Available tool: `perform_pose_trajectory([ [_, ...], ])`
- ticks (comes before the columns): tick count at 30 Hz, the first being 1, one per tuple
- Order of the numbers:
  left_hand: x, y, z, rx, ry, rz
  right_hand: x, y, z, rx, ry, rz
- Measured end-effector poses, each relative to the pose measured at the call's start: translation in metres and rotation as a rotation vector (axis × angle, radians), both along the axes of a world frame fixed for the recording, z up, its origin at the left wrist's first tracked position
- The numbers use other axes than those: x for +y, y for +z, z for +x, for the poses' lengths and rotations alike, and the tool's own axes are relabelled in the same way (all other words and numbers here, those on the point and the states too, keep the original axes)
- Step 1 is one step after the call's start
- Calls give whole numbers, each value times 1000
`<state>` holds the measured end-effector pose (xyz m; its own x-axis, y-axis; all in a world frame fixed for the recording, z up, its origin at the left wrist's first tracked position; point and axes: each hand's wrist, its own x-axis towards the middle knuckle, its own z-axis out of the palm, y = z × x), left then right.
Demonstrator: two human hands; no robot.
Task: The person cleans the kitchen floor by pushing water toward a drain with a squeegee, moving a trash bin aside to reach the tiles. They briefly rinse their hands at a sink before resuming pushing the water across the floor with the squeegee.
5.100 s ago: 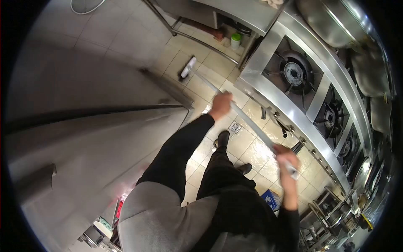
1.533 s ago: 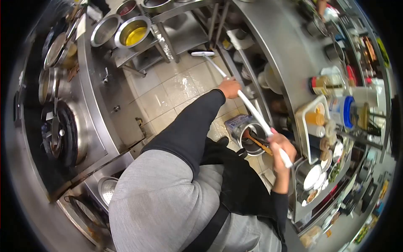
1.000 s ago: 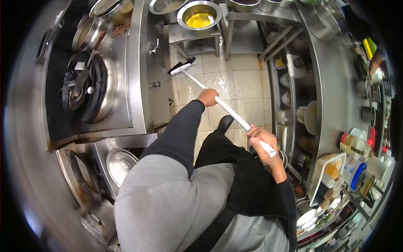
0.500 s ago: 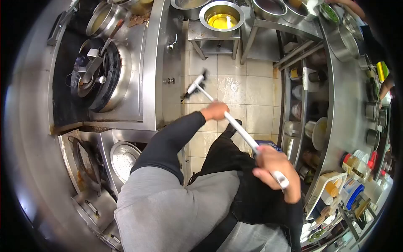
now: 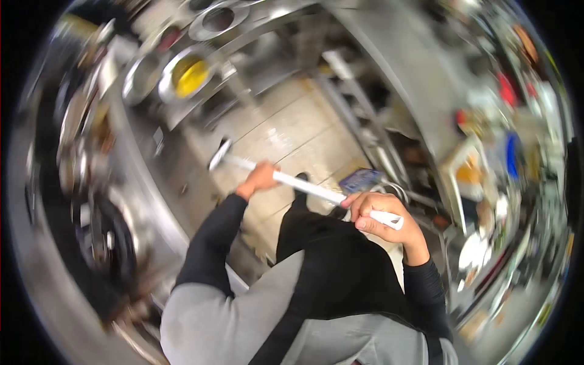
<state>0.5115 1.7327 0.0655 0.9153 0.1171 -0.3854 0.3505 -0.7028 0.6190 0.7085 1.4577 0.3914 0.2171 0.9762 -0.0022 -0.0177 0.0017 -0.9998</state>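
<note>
A long-handled floor brush (image 5: 311,190) slants across my front, its white handle running from my waist down to the tiles. Its white head with dark bristles (image 5: 220,153) is at the floor by the base of the steel counter on the left. Partway down the handle, my left hand (image 5: 261,176) is wrapped round it. My right hand (image 5: 383,214) grips the upper part, and the handle's white end sticks out past the fingers. Blur hides the bristles' exact contact with the floor.
Pale floor tiles (image 5: 292,121) look wet in places. A bowl of yellow liquid (image 5: 190,78) stands on a low steel stand ahead. A blue box (image 5: 360,179) sits low by the right shelving. A black wok (image 5: 112,237) rests on the left range.
My view has swung to the right, so the kitchen appears turned and blurred. Both hands keep hold of the brush; the right hand is now lower relative to my body, with the handle lying flatter in view.
</note>
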Motion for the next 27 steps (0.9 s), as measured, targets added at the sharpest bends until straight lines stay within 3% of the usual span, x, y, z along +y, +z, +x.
perform_pose_trajectory([
  [1,-29,9,19,-138,-19,-47,-28,9,6,43,-122,-15],
  [4,-107,39,80,-100,-156,-105,-102,28,6,100,-520,107],
  [7,-174,85,137,76,-474,-302,-166,33,-10,82,-864,337],
  [9,-217,129,170,248,-765,-311,-206,28,-27,-61,-1028,366],
  [13,-306,143,187,354,-1054,-300,-286,40,-76,-442,-1365,216],
  [14,-329,143,186,326,-1086,-308,-308,44,-92,-522,-1448,174],
  [16,-377,136,175,319,-1156,-345,-345,42,-125,-439,-1600,183],
  [17,-411,159,168,369,-1186,-300,-368,43,-144,-420,-1645,219],
  [20,-500,160,144,445,-1321,-153,-445,44,-195,-394,-1725,325],
  [24,-621,153,105,503,-1544,-121,-529,63,-268,-396,-1951,169],
  [26,-680,143,67,431,-1674,-249,-566,77,-318,-389,-1966,200],
  [27,-712,174,44,440,-1754,-228,-579,83,-345,-244,-1963,313],
])
